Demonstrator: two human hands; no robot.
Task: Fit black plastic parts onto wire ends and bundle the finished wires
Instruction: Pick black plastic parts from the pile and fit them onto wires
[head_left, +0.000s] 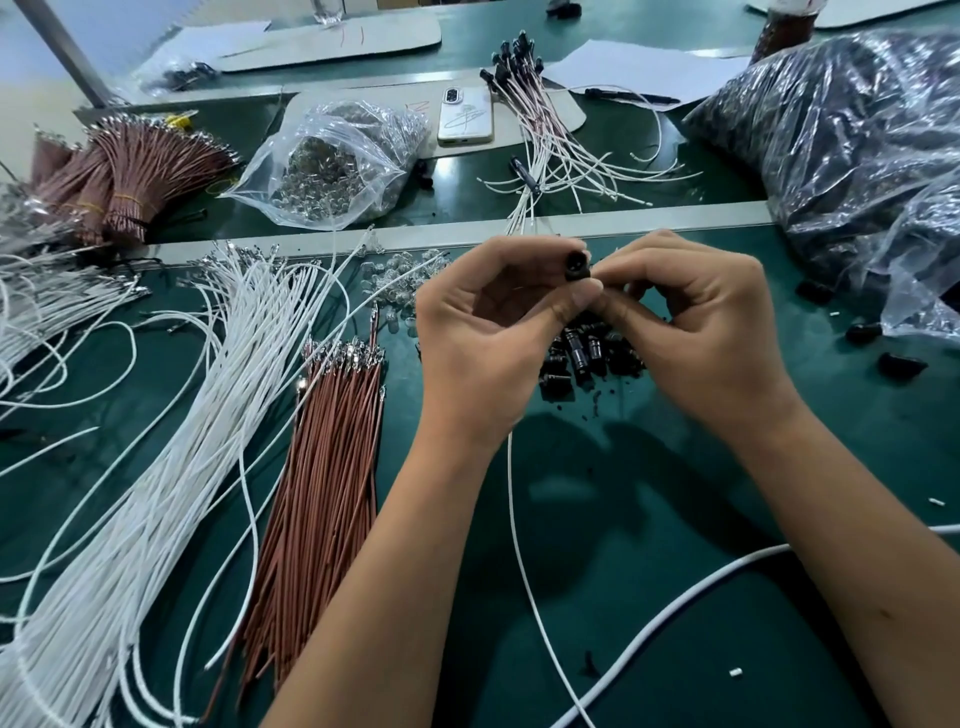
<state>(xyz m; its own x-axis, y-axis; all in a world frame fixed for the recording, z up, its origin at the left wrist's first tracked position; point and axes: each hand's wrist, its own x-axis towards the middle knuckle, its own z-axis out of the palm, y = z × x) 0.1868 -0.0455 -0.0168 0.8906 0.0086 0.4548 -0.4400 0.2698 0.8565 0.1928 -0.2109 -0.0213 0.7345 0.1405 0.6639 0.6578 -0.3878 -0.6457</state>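
Hands (483, 332), two, pinching one black part (576, 266).

green table (649, 519), white wires (156, 467), reddish-brown wires (322, 483), black plastic parts (592, 358)

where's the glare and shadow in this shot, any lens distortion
Head view: glare streaks the big plastic bag at right; both forearms cast dark shadows on the green mat below the left hand and right hand; wide-angle bending curves the table rail.
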